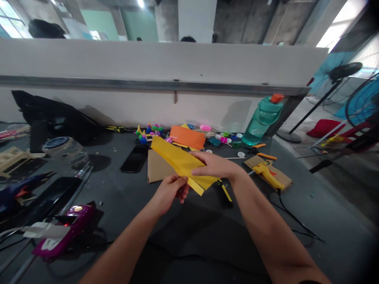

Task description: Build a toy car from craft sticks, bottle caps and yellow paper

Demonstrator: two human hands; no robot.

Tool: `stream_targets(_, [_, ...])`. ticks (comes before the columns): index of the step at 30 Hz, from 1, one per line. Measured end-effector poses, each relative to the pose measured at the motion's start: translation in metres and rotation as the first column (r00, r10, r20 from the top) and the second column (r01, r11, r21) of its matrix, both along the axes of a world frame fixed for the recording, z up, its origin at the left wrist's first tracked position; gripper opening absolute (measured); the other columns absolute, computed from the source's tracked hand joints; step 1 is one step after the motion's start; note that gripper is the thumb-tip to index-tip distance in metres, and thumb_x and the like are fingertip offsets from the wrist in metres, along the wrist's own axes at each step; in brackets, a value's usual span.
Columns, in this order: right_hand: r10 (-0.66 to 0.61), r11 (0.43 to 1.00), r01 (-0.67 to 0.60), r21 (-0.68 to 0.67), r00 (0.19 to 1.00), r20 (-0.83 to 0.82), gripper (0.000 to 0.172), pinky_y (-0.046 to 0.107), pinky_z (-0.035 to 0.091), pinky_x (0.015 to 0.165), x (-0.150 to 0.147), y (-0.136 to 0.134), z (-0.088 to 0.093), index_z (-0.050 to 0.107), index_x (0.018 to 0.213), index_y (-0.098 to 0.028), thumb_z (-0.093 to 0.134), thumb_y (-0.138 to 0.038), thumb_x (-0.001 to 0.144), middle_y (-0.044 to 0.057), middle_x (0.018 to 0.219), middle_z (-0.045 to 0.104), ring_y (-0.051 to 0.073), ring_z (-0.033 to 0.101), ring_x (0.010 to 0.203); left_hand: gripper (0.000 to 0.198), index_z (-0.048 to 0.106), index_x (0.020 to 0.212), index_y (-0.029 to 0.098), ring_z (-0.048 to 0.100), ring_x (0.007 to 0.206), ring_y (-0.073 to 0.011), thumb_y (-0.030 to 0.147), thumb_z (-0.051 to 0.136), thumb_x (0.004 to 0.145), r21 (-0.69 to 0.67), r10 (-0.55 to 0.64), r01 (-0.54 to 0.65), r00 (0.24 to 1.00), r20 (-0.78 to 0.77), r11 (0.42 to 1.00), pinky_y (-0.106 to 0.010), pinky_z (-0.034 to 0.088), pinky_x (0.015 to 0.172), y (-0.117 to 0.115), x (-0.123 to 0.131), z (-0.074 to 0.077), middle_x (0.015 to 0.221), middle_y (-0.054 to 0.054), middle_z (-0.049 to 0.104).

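A folded sheet of yellow paper (180,163) lies across the middle of the dark table top (189,252). My left hand (170,193) pinches its lower edge between thumb and fingers. My right hand (214,165) grips the sheet's right end, fingers laid over the top. Beneath the paper lies a brown cardboard piece (158,167), partly hidden. Just beyond it is an orange paper sheet (188,137). A yellow-and-black utility knife (224,192) lies below my right wrist, not touching it.
A yellow glue gun (268,176) rests on cardboard at right, near orange-handled pliers (263,152) and a teal water bottle (262,120). A black phone (134,157), colourful small parts (148,134) and a magenta toy vehicle (65,228) lie about. A low wall (148,63) backs the table.
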State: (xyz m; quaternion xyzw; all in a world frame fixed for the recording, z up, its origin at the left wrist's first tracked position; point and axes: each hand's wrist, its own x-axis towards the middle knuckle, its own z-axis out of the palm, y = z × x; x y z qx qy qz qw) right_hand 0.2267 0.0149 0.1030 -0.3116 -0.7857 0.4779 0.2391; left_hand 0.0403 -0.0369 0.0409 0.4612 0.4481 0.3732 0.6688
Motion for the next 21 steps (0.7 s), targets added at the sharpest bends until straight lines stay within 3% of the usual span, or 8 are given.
stream_targets(4, [0.019, 0.998, -0.025, 0.057, 0.994, 0.109, 0.038, 0.03, 0.05, 0.079, -0.002, -0.003, 0.001, 0.06, 0.112, -0.023, 0.057, -0.016, 0.075, 0.001, 0.105, 0.068, 0.019, 0.061, 0.095, 0.028, 0.053, 0.064, 0.016, 0.046, 0.041, -0.0082, 0.039, 0.057, 0.078, 0.03, -0.039, 0.042, 0.994, -0.101, 0.999, -0.02, 0.039, 0.038, -0.001, 0.001, 0.002, 0.052, 0.003, 0.051])
stream_targets(8, [-0.025, 0.99, 0.005, 0.143, 0.99, 0.138, 0.045, 0.029, 0.049, 0.078, -0.006, -0.005, -0.001, 0.06, 0.113, -0.024, 0.049, -0.007, 0.073, 0.0, 0.105, 0.068, 0.017, 0.062, 0.091, 0.027, 0.053, 0.066, 0.016, 0.047, 0.041, -0.0085, 0.039, 0.056, 0.079, 0.036, -0.019, 0.024, 0.991, -0.13, 0.999, -0.021, 0.04, 0.038, -0.002, 0.003, 0.004, 0.052, 0.003, 0.051])
stream_targets(12, [-0.072, 0.994, 0.064, 0.083, 0.993, 0.092, 0.035, 0.025, 0.049, 0.065, -0.012, -0.002, -0.01, 0.062, 0.108, -0.021, 0.053, -0.015, 0.075, 0.002, 0.093, 0.069, 0.015, 0.061, 0.074, 0.025, 0.053, 0.069, 0.016, 0.047, 0.042, -0.0081, 0.039, 0.057, 0.079, 0.062, -0.007, 0.012, 0.996, -0.093, 0.998, -0.02, 0.041, 0.038, -0.003, 0.003, 0.004, 0.055, 0.003, 0.053])
stream_targets(16, [-0.196, 0.98, 0.196, 0.037, 0.981, -0.005, 0.023, 0.024, 0.046, 0.061, -0.014, 0.007, -0.018, 0.066, 0.089, -0.019, 0.069, -0.026, 0.067, -0.001, 0.078, 0.067, 0.014, 0.059, 0.068, 0.023, 0.053, 0.069, 0.016, 0.048, 0.042, -0.0076, 0.037, 0.056, 0.079, 0.088, -0.01, 0.019, 0.995, -0.103, 0.996, -0.019, 0.041, 0.038, 0.001, -0.002, 0.008, 0.056, 0.003, 0.054])
stream_targets(18, [-0.195, 0.981, 0.193, -0.023, 0.976, -0.094, 0.018, 0.025, 0.046, 0.062, -0.012, 0.011, -0.022, 0.067, 0.081, -0.018, 0.071, -0.026, 0.065, -0.002, 0.074, 0.066, 0.013, 0.058, 0.066, 0.02, 0.055, 0.07, 0.016, 0.047, 0.041, -0.0071, 0.034, 0.057, 0.078, 0.126, 0.05, -0.033, 0.989, -0.139, 0.991, -0.019, 0.04, 0.037, 0.006, -0.01, 0.011, 0.056, 0.003, 0.054])
stream_targets(21, [-0.251, 0.964, 0.226, -0.138, 0.947, -0.202, 0.016, 0.023, 0.044, 0.057, -0.011, 0.016, -0.027, 0.066, 0.076, -0.018, 0.073, -0.024, 0.062, -0.003, 0.07, 0.064, 0.011, 0.055, 0.06, 0.018, 0.056, 0.071, 0.016, 0.044, 0.04, -0.0061, 0.032, 0.058, 0.077, 0.259, 0.24, -0.195, 0.958, -0.158, 0.946, -0.018, 0.037, 0.035, 0.014, -0.024, 0.017, 0.057, 0.003, 0.054])
